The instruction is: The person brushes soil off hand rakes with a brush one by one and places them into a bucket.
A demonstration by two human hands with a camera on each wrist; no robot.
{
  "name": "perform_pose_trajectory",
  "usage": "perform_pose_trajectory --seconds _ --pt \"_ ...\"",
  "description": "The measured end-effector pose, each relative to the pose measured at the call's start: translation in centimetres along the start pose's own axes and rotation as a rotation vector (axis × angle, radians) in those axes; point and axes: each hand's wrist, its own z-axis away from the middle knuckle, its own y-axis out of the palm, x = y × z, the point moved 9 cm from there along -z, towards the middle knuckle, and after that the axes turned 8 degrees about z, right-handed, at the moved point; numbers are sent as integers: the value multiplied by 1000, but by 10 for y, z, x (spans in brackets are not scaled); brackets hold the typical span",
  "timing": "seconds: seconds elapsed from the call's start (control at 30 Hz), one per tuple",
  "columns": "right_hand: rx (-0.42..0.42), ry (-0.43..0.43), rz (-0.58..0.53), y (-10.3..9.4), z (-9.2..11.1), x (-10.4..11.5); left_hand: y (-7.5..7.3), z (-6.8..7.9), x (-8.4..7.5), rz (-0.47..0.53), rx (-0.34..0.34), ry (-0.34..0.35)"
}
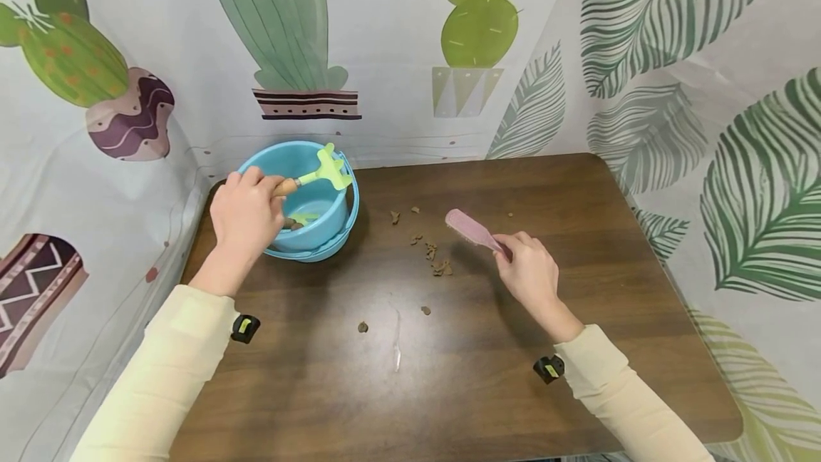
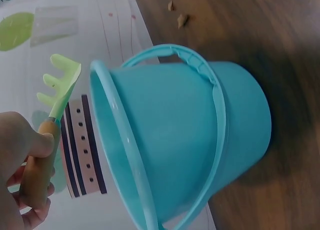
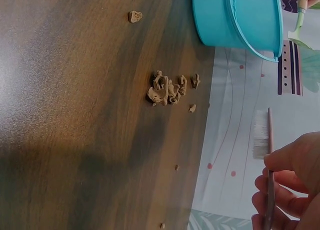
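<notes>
My left hand (image 1: pixel 246 207) grips the wooden handle of a small light-green hand rake (image 2: pixel 65 84), held over the blue bucket (image 1: pixel 328 223). The rake's tines stick out above the bucket's far right rim. Inside the bucket lie another green piece (image 1: pixel 305 219) and some brown bits. Over the right part of the table, my right hand (image 1: pixel 529 271) holds a pink brush (image 1: pixel 473 228) by its handle. White bristles (image 3: pixel 260 135) show on the brush in the right wrist view. Brown curled crumbs (image 3: pixel 159 92) lie on the table between bucket and brush.
The dark wooden table (image 1: pixel 500 391) meets a hanging cloth (image 1: pixel 398 55) printed with cacti and leaves at the back and sides. Two single brown bits (image 1: pixel 363 327) lie nearer the front. The bucket's handle (image 2: pixel 220 125) hangs down against its outer wall.
</notes>
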Motion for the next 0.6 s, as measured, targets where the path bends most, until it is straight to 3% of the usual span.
perform_pose_trajectory --seconds 0.27,0.6 --pt "4 9 -3 -1 1 -1 7 -7 23 -49 144 -80" --pt "6 6 -1 -1 1 -2 18 -18 39 -69 317 -147"
